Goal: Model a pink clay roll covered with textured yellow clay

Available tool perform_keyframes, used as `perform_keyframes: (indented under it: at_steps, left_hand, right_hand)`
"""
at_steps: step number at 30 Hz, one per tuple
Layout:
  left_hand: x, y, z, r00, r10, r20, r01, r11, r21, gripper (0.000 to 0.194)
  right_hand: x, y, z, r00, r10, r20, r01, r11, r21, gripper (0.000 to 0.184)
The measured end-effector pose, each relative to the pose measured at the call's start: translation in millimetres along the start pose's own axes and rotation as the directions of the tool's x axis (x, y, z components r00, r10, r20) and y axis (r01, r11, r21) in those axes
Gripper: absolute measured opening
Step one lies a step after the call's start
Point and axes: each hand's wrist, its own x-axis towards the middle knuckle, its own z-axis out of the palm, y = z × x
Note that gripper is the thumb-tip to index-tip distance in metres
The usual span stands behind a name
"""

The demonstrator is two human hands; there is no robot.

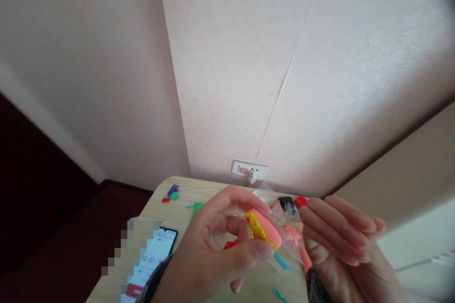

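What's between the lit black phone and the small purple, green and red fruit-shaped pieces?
Bare pale wood tabletop between the phone and the fruit-shaped pieces, in the head view.

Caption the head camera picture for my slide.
The left hand holds a pink and yellow piece above a pale wooden table; the right hand hovers beside it.

Pink oval piece, bright yellow trim (red-flecked), pale wood-grain table, floral-patterned whitish wall

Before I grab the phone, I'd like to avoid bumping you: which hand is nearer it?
The left hand, raised just right of the phone; the right hand is farther off to the right.
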Motion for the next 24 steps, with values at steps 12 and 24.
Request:
perform_keyframes:
  at_steps: [12, 24]
  left_hand:
    - [0, 0, 5.4, 0.998, 0.021, -0.059, -0.022, 0.999, -0.029, 0.017]
    - [-1, 2, 6.2, 0.997, -0.004, -0.082, 0.004, 1.000, 0.000, 0.019]
  right_hand:
    - [3, 7, 9, 0.998, -0.014, 0.066, 0.029, 0.970, -0.243, 0.024]
    - [-5, 0, 9, 0.984, -0.077, 0.158, 0.119, 0.954, -0.275, 0.045]
